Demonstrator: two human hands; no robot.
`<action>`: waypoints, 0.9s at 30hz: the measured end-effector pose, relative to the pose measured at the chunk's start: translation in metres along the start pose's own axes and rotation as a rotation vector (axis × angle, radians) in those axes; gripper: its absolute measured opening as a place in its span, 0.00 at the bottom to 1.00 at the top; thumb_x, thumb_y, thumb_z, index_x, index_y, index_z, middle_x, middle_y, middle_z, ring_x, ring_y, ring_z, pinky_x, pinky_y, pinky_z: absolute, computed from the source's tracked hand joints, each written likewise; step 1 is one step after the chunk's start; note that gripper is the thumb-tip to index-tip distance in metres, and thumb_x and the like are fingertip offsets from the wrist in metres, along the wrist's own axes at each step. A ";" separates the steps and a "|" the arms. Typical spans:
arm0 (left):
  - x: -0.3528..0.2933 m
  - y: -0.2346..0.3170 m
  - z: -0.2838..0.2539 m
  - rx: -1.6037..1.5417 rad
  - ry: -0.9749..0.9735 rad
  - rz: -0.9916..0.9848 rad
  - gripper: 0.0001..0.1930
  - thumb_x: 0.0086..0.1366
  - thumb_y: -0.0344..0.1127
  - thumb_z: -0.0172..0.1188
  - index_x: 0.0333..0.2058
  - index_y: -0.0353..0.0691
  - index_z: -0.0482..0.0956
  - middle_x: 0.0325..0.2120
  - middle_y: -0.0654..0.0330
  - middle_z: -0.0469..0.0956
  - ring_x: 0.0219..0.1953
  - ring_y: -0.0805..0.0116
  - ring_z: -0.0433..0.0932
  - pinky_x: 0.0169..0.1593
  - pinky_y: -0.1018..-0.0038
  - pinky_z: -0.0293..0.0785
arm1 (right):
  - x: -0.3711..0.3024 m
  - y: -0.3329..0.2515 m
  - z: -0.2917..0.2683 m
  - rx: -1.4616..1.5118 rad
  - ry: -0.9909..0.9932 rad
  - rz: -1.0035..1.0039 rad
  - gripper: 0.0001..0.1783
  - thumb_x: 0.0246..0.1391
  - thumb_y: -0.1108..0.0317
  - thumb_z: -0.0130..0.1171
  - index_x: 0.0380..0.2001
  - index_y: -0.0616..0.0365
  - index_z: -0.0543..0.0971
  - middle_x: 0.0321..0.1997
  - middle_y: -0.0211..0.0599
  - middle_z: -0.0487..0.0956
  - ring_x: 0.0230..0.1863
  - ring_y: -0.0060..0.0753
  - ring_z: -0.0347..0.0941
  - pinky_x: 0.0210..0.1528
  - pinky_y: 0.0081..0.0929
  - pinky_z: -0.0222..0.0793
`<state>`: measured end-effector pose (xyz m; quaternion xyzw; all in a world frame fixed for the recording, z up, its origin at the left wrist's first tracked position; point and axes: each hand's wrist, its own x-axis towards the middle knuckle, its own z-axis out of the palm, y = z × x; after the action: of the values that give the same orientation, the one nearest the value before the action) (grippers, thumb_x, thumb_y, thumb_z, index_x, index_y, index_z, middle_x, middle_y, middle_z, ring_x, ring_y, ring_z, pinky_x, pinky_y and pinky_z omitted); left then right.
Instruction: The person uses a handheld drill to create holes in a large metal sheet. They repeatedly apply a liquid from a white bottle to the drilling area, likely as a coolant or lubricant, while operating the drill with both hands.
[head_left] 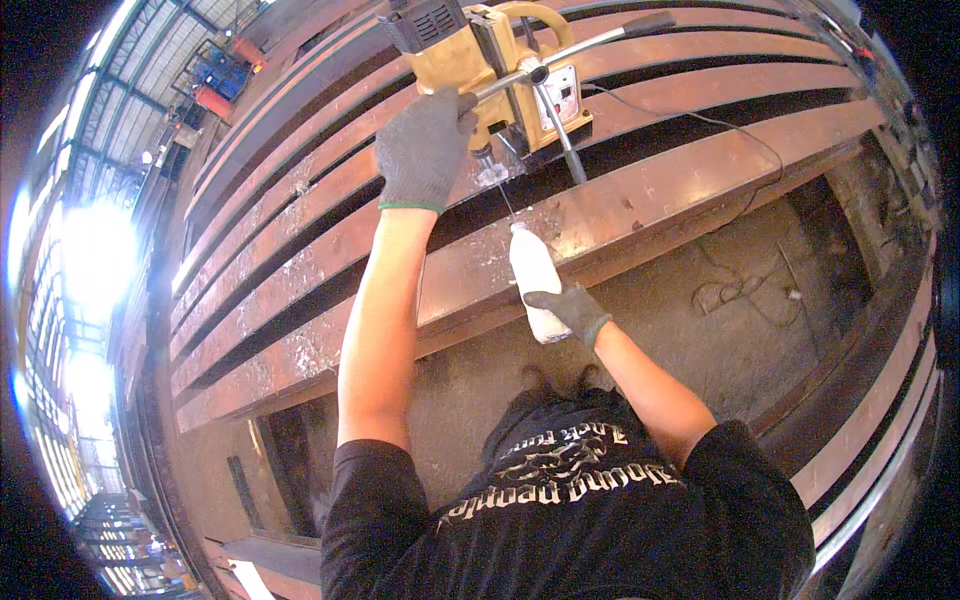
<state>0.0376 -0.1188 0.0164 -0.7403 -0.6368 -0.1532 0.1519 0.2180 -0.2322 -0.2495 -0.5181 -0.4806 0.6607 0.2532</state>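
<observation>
long rusty beams [620, 212] lie side by side before us, carrying a yellow drill [453, 64]; its long handle [590, 44] has our left hand [424, 150] closed round one end. a white bottle [534, 262], clamped in our right hand [572, 310], points its thin spout [508, 203] at the drill's tip [493, 176].

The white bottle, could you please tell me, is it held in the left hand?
No, the right hand grips the white bottle, while the left hand is up at the yellow drill.

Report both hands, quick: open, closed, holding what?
Left hand: closed on a silver handle of the yellow drill.
Right hand: closed, holding the white bottle.
</observation>
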 end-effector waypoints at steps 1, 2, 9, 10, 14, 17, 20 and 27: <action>0.003 0.004 -0.004 0.013 -0.030 -0.010 0.20 0.69 0.54 0.57 0.41 0.43 0.85 0.38 0.48 0.85 0.41 0.46 0.85 0.44 0.52 0.81 | -0.001 0.001 -0.002 -0.001 -0.004 -0.001 0.39 0.47 0.43 0.75 0.53 0.64 0.82 0.44 0.47 0.87 0.41 0.41 0.85 0.43 0.38 0.81; 0.007 0.004 -0.007 0.072 -0.037 0.007 0.19 0.69 0.53 0.57 0.39 0.43 0.86 0.35 0.48 0.86 0.39 0.48 0.86 0.43 0.53 0.81 | -0.001 0.002 -0.003 -0.002 -0.005 -0.003 0.39 0.47 0.43 0.75 0.54 0.64 0.82 0.44 0.47 0.87 0.41 0.41 0.85 0.43 0.38 0.81; 0.054 0.014 -0.013 0.328 -0.259 0.018 0.22 0.63 0.51 0.56 0.41 0.40 0.89 0.39 0.46 0.87 0.44 0.48 0.87 0.46 0.53 0.82 | 0.006 0.013 -0.001 -0.086 0.070 0.038 0.42 0.44 0.43 0.78 0.54 0.65 0.81 0.46 0.47 0.86 0.41 0.39 0.85 0.43 0.37 0.81; 0.061 0.013 -0.009 0.308 -0.278 0.037 0.23 0.64 0.52 0.56 0.42 0.40 0.88 0.41 0.46 0.86 0.45 0.48 0.86 0.47 0.53 0.81 | 0.001 0.006 -0.005 -0.059 0.056 0.058 0.42 0.43 0.43 0.78 0.54 0.65 0.81 0.46 0.47 0.86 0.41 0.39 0.84 0.43 0.37 0.81; 0.076 -0.007 0.010 0.167 -0.437 0.013 0.26 0.65 0.55 0.54 0.46 0.38 0.86 0.46 0.44 0.85 0.49 0.45 0.84 0.52 0.52 0.79 | 0.000 0.011 -0.003 0.025 0.043 0.071 0.40 0.45 0.46 0.78 0.54 0.64 0.81 0.46 0.44 0.86 0.41 0.38 0.84 0.42 0.36 0.81; 0.080 -0.016 0.021 0.102 -0.475 0.001 0.27 0.65 0.56 0.53 0.46 0.38 0.86 0.46 0.44 0.84 0.49 0.44 0.84 0.54 0.53 0.78 | 0.000 0.016 -0.004 0.126 0.000 -0.097 0.36 0.47 0.49 0.77 0.53 0.62 0.81 0.45 0.41 0.86 0.39 0.36 0.83 0.41 0.36 0.81; 0.078 -0.021 0.026 0.050 -0.479 0.000 0.28 0.65 0.58 0.54 0.44 0.37 0.87 0.44 0.43 0.85 0.48 0.45 0.84 0.54 0.55 0.78 | -0.010 0.001 -0.010 0.061 0.001 -0.059 0.33 0.49 0.51 0.76 0.53 0.61 0.82 0.44 0.40 0.86 0.39 0.34 0.83 0.40 0.35 0.80; 0.078 -0.021 0.026 0.012 -0.455 0.000 0.28 0.64 0.57 0.55 0.40 0.36 0.88 0.40 0.43 0.85 0.44 0.46 0.85 0.51 0.57 0.78 | -0.004 0.007 -0.008 0.104 -0.023 -0.033 0.29 0.52 0.51 0.74 0.50 0.62 0.83 0.41 0.39 0.86 0.38 0.31 0.83 0.40 0.34 0.80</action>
<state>0.0288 -0.0352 0.0257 -0.7550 -0.6553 0.0214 0.0086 0.2280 -0.2354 -0.2540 -0.4885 -0.4569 0.6866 0.2850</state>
